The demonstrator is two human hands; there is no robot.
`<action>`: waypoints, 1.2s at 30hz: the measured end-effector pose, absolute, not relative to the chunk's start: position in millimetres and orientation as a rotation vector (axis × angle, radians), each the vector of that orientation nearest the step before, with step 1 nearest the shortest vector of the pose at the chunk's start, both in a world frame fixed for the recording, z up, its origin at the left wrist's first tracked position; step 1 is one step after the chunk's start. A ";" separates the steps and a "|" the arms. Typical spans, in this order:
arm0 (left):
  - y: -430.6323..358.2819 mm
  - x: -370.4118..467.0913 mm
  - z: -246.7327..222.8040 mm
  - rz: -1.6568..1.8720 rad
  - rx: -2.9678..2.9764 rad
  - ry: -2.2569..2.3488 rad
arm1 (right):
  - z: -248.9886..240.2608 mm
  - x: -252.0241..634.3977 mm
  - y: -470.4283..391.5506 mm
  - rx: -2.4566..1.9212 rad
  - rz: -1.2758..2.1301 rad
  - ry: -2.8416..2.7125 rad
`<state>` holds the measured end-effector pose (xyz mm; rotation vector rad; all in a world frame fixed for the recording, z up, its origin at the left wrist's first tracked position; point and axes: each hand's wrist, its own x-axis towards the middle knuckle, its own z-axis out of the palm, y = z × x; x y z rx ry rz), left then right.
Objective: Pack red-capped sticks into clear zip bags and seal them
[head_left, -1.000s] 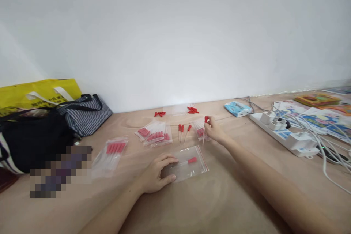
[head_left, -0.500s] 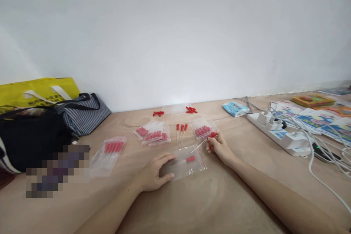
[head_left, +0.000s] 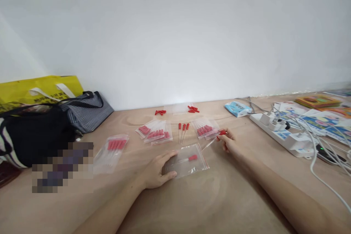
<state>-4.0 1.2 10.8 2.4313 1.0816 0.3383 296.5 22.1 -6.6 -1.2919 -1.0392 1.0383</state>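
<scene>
My right hand [head_left: 227, 140] pinches a dropper by its red rubber bulb [head_left: 221, 134]. The dropper's thin clear tube points down and left, its tip close to the opening edge of a clear zip bag [head_left: 183, 171]. Inside that bag lies one dropper with a red bulb [head_left: 193, 157]. On the bag's left end rests my left hand [head_left: 159, 170], thumb and fingers spread apart. Just beyond, three loose droppers [head_left: 183, 127] lie side by side. Filled zip bags of droppers lie around them: a bag to the left [head_left: 116, 144], overlapping bags behind [head_left: 157, 134] and bags at right [head_left: 204, 128].
Loose red bulbs lie near the wall in a left pile [head_left: 160, 112] and a right pile [head_left: 193, 109], with clear bags [head_left: 178, 108] between. A blue tissue pack [head_left: 238, 109], a power strip [head_left: 285, 137] with cables and printed sheets are at right. Bags [head_left: 35, 135] stand left.
My right hand has drawn slightly right with the dropper, so its tip is now nearer the bag's opening edge. My left hand stays on the bag. The view has shifted slightly.
</scene>
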 end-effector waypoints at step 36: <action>-0.8 0.5 15.4 0.386 2.438 1.040 | -2.2 260.8 39.0 -1.399 0.826 -1.820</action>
